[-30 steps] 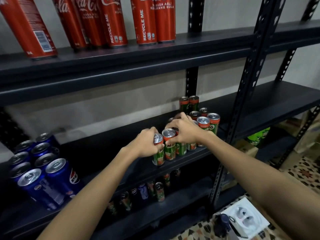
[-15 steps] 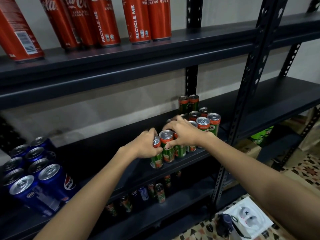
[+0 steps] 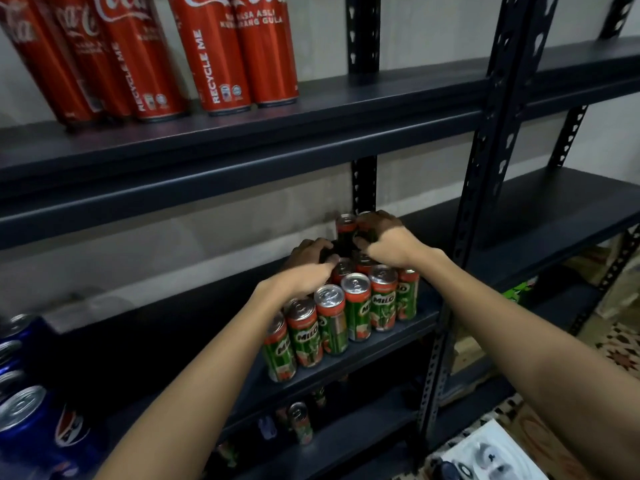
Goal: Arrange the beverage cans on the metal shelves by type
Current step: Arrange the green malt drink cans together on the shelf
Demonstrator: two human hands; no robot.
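Landmark: the black slotted upright (image 3: pixel 485 188) at the front of the shelving, just right of the can group.

Middle shelf (image 3: pixel 363 348), left of the upright: a cluster of green-and-red Milo cans (image 3: pixel 356 306) standing upright, packed side by side in a diagonal front row that ends just beside the upright. More of the same cans stand behind the row, toward the wall.

Left hand (image 3: pixel 304 268): reached over the front row, left of the upright, fingers curled down among the rear cans. Fingertips sit in shadow; it seems to grip a dark can top, but I cannot tell for sure what it has hold of.

Right hand (image 3: pixel 388 240): nearer the upright and farther back, fingers and thumb curled round the top of a rear Milo can (image 3: pixel 360 233), next to a second rear can (image 3: pixel 344 226) that stands free at its left.

Top shelf (image 3: pixel 311 133), well left of the upright: tall red Coca-Cola cans (image 3: pixel 221 57) in a row, "RECYCLE ME" readable on the sides.

Far left of the upright, on the middle shelf's level at frame edge: blue Pepsi cans (image 3: pixel 31 424), silver tops showing.

Lower shelf (image 3: pixel 346 441), below and left of the upright: a few small cans (image 3: pixel 299 420) in dim light, types unclear.

Floor right of the upright: patterned tiles (image 3: pixel 620 348), a white packet (image 3: pixel 491 455).
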